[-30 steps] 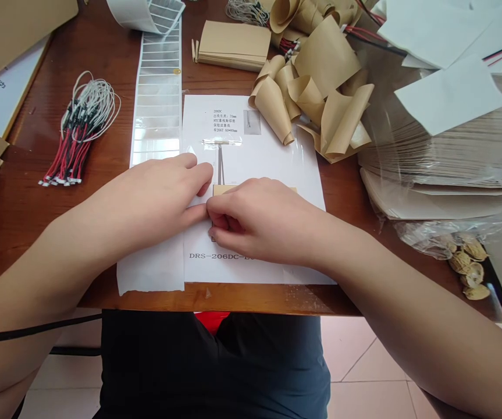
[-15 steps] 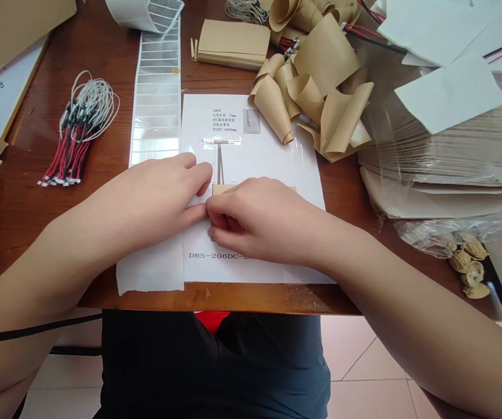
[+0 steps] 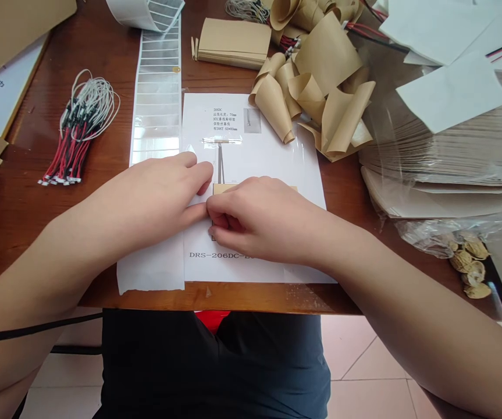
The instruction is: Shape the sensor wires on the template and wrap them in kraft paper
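A printed white sheet (image 3: 259, 160) lies at the front of the table, with a line drawing, text and a small photo on it. On its lower half rests a flat brown paper piece (image 3: 220, 188), mostly covered by my right hand (image 3: 262, 218). The fingers of that hand are curled and pinched at the piece's left edge; what is between them is hidden. My left hand (image 3: 167, 189) lies on the left, fingers bent, its thumb reaching the right fingertips. Under the left hand runs a strip of clear labels on white backing (image 3: 157, 105).
Left, a bundle of red, black and white wires (image 3: 78, 131). Behind the sheet, a stack of brown paper pieces (image 3: 233, 42) and curled brown paper (image 3: 316, 87). Right, a plastic-wrapped stack of sheets (image 3: 434, 157), loose white paper (image 3: 454, 93) and nut shells (image 3: 471, 265).
Both hands stay in the same place and pose. The whole view has shifted very slightly; nothing is taken up or let go.
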Demonstrator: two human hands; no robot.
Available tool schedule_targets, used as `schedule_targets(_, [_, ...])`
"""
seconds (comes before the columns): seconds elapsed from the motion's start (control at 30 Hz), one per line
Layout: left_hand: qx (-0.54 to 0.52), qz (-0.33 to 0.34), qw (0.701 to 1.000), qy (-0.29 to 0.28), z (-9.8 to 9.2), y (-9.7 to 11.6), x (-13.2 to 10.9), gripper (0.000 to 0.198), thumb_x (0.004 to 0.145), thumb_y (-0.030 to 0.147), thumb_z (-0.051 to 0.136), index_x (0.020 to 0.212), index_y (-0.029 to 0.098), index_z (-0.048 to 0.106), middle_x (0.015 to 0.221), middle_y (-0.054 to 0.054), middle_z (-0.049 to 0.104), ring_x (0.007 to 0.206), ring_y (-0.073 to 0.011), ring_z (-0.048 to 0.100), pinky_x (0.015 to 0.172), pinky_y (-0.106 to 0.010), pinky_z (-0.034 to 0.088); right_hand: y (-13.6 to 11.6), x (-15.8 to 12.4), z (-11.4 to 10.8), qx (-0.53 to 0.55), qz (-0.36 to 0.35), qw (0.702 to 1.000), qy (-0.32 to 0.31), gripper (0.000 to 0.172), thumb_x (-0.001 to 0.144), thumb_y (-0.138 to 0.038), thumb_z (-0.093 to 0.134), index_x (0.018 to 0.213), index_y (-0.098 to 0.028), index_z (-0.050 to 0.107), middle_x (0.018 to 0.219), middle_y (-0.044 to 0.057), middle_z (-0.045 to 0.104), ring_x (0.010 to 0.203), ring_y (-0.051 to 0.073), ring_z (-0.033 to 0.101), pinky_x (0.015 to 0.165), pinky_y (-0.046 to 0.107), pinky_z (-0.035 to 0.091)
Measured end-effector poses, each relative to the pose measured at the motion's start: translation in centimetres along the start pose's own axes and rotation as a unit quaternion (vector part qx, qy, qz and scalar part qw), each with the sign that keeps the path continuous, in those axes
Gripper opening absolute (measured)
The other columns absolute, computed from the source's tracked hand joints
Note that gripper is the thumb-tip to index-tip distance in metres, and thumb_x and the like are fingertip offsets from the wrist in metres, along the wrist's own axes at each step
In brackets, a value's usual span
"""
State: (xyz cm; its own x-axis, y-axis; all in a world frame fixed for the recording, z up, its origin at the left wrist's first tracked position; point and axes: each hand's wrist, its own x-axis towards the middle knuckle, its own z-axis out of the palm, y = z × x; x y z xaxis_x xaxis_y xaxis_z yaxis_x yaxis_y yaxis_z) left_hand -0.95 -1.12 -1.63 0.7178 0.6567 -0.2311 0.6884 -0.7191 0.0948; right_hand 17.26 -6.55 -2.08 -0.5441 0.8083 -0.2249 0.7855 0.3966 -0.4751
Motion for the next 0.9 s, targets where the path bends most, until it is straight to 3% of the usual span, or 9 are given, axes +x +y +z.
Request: schedule_targets(0.9, [-0.001, -0.006, 1.000, -0.002, -0.04, 0.03, -0.02, 0.024, 0.093, 0.042, 0.048, 0.093, 0.022, 0.060, 0.093, -0.007, 0.064, 0.076, -0.0228, 0.063, 0.061, -0.034, 0.040, 0.07, -0.04, 0.01, 0.005, 0.000, 1.000, 0.003, 0.020, 0.086, -0.019, 0.058, 0.067, -0.020, 0.051, 0.072, 0.000, 0.062, 0.063, 0.013, 0.043, 0.059, 0.032, 0.023])
